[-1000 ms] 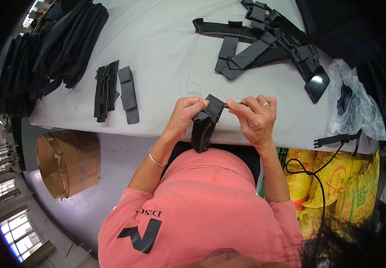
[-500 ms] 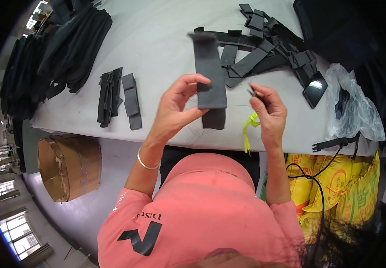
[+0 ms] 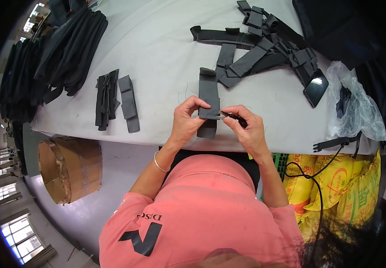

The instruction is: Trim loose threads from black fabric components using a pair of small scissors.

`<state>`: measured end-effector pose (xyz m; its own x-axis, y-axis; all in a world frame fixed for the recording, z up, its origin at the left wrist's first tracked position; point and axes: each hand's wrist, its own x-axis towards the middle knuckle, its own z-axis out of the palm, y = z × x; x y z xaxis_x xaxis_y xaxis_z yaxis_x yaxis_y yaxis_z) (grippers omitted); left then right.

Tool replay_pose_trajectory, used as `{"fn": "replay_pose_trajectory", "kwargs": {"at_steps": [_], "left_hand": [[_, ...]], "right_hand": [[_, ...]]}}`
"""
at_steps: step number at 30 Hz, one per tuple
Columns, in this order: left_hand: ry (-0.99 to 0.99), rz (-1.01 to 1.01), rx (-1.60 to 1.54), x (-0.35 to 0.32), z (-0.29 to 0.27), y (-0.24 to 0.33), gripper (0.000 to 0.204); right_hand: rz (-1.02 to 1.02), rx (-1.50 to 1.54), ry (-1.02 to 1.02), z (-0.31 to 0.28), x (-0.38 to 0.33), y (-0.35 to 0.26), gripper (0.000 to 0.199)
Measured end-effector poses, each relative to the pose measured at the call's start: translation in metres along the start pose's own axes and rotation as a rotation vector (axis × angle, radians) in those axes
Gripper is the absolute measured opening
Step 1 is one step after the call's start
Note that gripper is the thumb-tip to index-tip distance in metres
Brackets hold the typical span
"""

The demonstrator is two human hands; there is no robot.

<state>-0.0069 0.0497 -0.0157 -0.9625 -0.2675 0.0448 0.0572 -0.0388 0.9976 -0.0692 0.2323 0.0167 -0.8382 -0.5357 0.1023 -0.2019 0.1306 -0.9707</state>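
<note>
Left hand [image 3: 186, 120]: pinching dark strip [image 3: 209, 91]
Right hand [image 3: 249, 132]: gripping tool [image 3: 237, 119] at strip's edge
Strip: seemingly being trimmed, next needing steadiness

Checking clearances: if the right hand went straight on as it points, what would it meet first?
Probably the dark cloth strip in the left hand; the small tool in the right hand looks at its edge, though depth is unclear.

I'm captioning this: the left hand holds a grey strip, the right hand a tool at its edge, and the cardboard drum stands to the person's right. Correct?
One slip: the drum stands to the person's left, as the head view shows. The left hand holds a grey strip, the right hand a tool at its edge.
</note>
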Motion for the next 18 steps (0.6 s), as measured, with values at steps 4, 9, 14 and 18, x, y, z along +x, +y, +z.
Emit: {"fn": "replay_pose_trajectory", "kwargs": {"at_steps": [4,9,14,18], "left_hand": [[0.021,0.000,0.002,0.000,0.001,-0.004,0.022],[0.042,-0.001,0.023,-0.002,0.003,-0.003,0.021],[0.036,-0.016,0.017,-0.003,0.002,-0.005,0.021],[0.028,-0.022,0.029,-0.003,0.002,-0.003,0.019]], "right_hand": [[-0.007,-0.134,0.003,0.007,-0.001,-0.005,0.016],[-0.136,-0.310,0.084,0.013,0.000,-0.006,0.014],[-0.157,-0.388,0.079,0.015,0.001,-0.003,0.014],[-0.057,-0.140,0.111,0.017,0.001,0.006,0.011]]}}
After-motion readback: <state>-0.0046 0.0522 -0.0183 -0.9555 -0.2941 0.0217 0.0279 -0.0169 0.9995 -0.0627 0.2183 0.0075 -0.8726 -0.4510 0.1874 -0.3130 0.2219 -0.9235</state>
